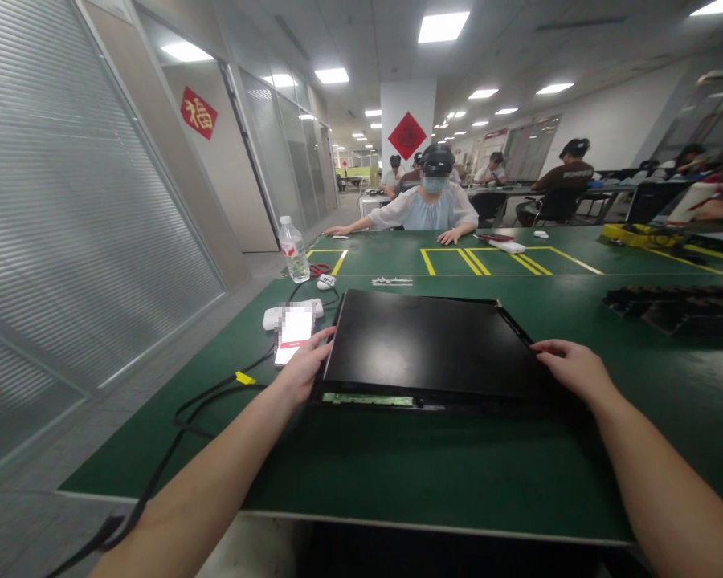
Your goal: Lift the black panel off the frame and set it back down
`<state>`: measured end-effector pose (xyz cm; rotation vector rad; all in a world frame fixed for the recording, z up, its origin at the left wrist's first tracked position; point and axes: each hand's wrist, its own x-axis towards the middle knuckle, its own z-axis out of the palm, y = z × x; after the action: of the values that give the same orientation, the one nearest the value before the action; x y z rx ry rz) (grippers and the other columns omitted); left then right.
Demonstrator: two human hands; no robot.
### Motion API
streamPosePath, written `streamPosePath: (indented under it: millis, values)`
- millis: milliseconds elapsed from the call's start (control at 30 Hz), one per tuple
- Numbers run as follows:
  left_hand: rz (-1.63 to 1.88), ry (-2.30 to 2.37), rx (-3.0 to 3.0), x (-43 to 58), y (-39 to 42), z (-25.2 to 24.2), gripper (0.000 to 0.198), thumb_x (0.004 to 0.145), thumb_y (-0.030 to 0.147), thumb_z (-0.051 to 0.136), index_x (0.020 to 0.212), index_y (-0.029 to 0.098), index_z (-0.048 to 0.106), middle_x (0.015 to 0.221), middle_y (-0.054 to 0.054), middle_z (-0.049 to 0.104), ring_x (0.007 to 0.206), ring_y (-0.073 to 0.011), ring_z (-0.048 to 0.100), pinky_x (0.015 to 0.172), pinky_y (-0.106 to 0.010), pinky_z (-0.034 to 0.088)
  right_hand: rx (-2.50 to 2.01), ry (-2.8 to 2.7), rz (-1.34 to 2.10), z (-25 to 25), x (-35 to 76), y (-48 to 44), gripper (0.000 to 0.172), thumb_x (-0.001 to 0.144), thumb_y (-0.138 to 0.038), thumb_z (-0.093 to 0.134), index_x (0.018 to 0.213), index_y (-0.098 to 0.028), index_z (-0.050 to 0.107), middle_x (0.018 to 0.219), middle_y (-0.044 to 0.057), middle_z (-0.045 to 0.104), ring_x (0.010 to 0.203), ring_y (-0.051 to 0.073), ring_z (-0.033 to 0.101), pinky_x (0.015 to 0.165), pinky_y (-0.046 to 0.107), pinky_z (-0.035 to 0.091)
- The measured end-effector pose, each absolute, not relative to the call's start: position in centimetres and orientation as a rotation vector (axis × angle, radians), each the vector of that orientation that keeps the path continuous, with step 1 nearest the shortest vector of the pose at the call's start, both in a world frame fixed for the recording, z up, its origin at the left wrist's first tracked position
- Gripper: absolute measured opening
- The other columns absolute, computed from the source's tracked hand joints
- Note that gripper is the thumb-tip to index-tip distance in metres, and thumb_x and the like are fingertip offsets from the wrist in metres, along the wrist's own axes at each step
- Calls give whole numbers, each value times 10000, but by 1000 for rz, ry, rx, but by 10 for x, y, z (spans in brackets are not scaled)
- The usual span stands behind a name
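A flat black display panel (422, 337) lies in front of me, slightly askew over a black frame (458, 401). Along its near edge a strip of green circuit board (367, 399) shows. My left hand (306, 365) grips the left side, its fingers bent at the edge and the thumb partly hidden. On the opposite side, my right hand (572, 369) pinches the right edge between thumb and fingers. Whether each hand holds the panel alone or the frame as well, I cannot tell. A lit phone (295, 333) leans on a white object just beyond my left hand.
A black cable (184, 417) with a yellow tag runs along the left. Beyond stand a water bottle (294, 253), red-handled scissors (319, 270) and a caliper-like tool (391, 282). Dark slotted parts (675, 309) lie at right. A person (427, 201) sits across the green table (434, 466).
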<state>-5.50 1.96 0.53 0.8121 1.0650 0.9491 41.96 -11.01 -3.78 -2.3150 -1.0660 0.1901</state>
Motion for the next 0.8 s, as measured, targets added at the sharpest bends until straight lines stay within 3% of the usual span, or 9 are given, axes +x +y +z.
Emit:
streamPosePath:
  millis: [300,467,600,700,800]
  values:
    - [920,1067,939,-56,17,3,328,880,164,799,1207,150,772,922,-88,835,806,-213,801,626,-233,600,-2258,-1113,137,-58,436,-104,305,720,-377,646,920,-243,833,916,73,803,811,247,716,702,349,502]
    - [921,1097,1002,-60,18,-4,359,766,214,845,1119,167,800,904,-84,831,844,-248,792,694,-279,595,-2246,-1173,109,-66,438,-104,341,720,-386,648,966,-242,835,961,91,790,844,261,721,742,368,531]
    - [896,1163,1187,-65,22,-10,350,770,387,780,1057,186,807,1014,-93,830,1021,-325,766,875,-404,602,-2258,-1203,85,-70,435,-105,392,726,-409,643,1027,-246,833,1035,107,774,854,267,719,748,378,558]
    - [919,1239,1462,-69,26,-13,358,792,530,696,929,219,809,1171,-101,805,1217,-377,688,1082,-488,519,-2266,-1207,94,-75,434,-105,462,736,-423,627,1110,-232,821,1110,134,756,962,295,728,782,391,578]
    - [843,1272,1705,-74,30,-14,423,786,596,667,942,227,802,1256,-127,769,1285,-403,638,1159,-519,451,-2266,-1204,124,-80,433,-105,517,749,-449,613,1175,-223,801,1160,150,737,1058,314,724,866,413,588]
